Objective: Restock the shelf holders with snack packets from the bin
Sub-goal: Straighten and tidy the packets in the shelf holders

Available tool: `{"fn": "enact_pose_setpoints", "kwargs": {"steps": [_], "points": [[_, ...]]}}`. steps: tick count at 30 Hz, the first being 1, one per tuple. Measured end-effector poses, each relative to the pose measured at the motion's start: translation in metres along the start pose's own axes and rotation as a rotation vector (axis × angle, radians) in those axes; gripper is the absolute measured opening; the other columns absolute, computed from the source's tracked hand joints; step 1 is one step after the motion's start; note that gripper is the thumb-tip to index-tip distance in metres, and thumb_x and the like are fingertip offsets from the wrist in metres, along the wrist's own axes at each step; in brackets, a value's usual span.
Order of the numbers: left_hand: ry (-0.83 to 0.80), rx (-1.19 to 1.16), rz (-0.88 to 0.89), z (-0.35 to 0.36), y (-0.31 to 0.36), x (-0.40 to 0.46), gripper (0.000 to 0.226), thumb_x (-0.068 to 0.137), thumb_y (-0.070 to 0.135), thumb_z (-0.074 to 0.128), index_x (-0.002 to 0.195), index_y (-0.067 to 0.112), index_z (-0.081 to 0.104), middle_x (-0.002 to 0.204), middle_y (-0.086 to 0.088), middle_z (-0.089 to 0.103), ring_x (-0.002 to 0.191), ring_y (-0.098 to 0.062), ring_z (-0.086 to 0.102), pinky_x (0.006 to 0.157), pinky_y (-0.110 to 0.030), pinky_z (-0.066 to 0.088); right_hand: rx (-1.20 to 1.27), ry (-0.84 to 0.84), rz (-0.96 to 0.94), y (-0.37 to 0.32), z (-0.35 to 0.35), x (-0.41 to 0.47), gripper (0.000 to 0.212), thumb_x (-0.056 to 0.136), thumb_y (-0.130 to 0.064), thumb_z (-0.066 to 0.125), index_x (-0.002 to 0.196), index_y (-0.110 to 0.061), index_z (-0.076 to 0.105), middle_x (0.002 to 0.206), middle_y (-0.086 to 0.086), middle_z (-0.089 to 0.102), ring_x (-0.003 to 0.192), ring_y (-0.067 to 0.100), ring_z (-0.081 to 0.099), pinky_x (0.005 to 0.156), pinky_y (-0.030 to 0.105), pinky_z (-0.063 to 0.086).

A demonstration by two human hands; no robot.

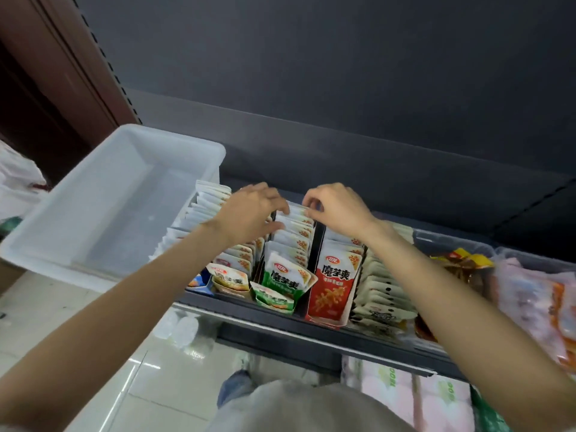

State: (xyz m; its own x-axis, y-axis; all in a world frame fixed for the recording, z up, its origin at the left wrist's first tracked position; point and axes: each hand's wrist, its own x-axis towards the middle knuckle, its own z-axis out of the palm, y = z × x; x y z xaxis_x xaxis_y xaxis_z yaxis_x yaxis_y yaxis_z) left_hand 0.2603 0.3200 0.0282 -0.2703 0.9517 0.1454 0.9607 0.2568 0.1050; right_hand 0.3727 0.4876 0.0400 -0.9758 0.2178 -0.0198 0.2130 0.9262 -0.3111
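Note:
A white plastic bin (103, 194) stands at the left end of the shelf, and nothing shows inside it. Beside it run rows of snack packets in holders: a green-fronted row (286, 263), a red-fronted row (335, 282) and a yellow-fronted row (230, 275). Both hands reach to the back of the green row. My left hand (252, 213) has curled fingers on the top edges of the rear packets. My right hand (336, 207) pinches the top edge of a rear packet from the right side. The packets under the hands are partly hidden.
A row of plain white packets (202, 213) stands against the bin. To the right are pale packets with black print (380, 291), then clear tubs of dark snacks (461, 266) and pink packs (530, 300). The shelf's front edge (280, 325) runs below; tiled floor lies lower left.

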Motion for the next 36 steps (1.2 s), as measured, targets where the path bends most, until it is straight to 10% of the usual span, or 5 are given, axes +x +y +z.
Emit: {"fn": "enact_pose_setpoints", "kwargs": {"steps": [9, 15, 21, 26, 36], "points": [[-0.071, 0.021, 0.148, 0.008, -0.022, 0.021, 0.026, 0.092, 0.038, 0.055, 0.11, 0.022, 0.066, 0.11, 0.002, 0.062, 0.106, -0.017, 0.051, 0.076, -0.026, 0.038, -0.103, 0.011, 0.13, -0.016, 0.001, -0.001, 0.017, 0.089, -0.027, 0.063, 0.104, -0.022, 0.068, 0.095, -0.006, 0.062, 0.088, 0.015, 0.059, 0.071, 0.026, 0.038], [0.162, -0.006, 0.263, 0.012, -0.021, 0.016, 0.01, 0.071, 0.026, 0.079, 0.068, 0.019, 0.073, 0.069, 0.005, 0.062, 0.065, -0.018, 0.058, 0.049, -0.021, 0.04, -0.202, 0.162, 0.182, -0.022, 0.01, -0.01, 0.018, 0.094, -0.022, 0.054, 0.103, -0.022, 0.07, 0.102, -0.007, 0.066, 0.092, 0.022, 0.063, 0.07, 0.029, 0.04], [0.233, -0.102, 0.233, 0.017, -0.025, 0.014, 0.01, 0.074, 0.026, 0.078, 0.073, 0.018, 0.072, 0.077, 0.003, 0.063, 0.073, -0.02, 0.057, 0.06, -0.029, 0.046, -0.147, 0.142, 0.177, -0.022, 0.011, -0.013, 0.024, 0.094, -0.023, 0.055, 0.116, -0.021, 0.066, 0.113, -0.005, 0.064, 0.099, 0.021, 0.063, 0.077, 0.035, 0.049], [0.038, -0.267, 0.171, 0.021, -0.034, 0.025, 0.014, 0.082, 0.023, 0.071, 0.094, 0.017, 0.067, 0.125, -0.004, 0.054, 0.106, -0.022, 0.055, 0.089, -0.037, 0.048, 0.004, 0.267, 0.136, -0.029, -0.006, -0.038, 0.011, 0.092, -0.024, 0.059, 0.098, -0.019, 0.067, 0.094, -0.006, 0.064, 0.078, 0.012, 0.061, 0.073, 0.035, 0.053], [-0.01, -0.36, 0.125, 0.023, -0.033, 0.029, 0.017, 0.084, 0.022, 0.069, 0.098, 0.019, 0.062, 0.098, 0.003, 0.065, 0.083, -0.016, 0.062, 0.076, -0.039, 0.053, -0.126, -0.08, 0.153, -0.048, 0.015, -0.043, 0.043, 0.09, -0.038, 0.06, 0.126, -0.016, 0.051, 0.113, 0.004, 0.061, 0.095, 0.023, 0.061, 0.077, 0.037, 0.05]]}}
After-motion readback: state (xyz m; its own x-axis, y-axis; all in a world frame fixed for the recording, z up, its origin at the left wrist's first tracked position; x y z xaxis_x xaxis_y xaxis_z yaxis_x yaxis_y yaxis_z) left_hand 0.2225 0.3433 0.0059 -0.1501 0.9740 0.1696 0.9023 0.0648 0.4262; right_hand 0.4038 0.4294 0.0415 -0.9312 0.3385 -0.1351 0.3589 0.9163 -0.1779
